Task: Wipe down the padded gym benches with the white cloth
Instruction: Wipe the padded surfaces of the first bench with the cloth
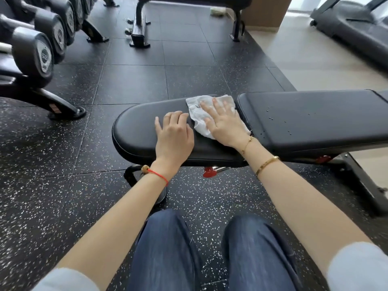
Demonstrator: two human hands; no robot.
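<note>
Here your right hand point(225, 120) presses flat on the soft, limp white cloth point(201, 111) atop the padded surface point(138, 131), left hand point(174, 135) resting relaxed beside it; keep your palm spread so it won't bunch.

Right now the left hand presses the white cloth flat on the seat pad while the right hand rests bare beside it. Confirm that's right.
Not quite: the hands are swapped. In the head view the right hand presses the white cloth flat on the seat pad, fingers spread, while the left hand rests bare beside it on the same pad.
</note>
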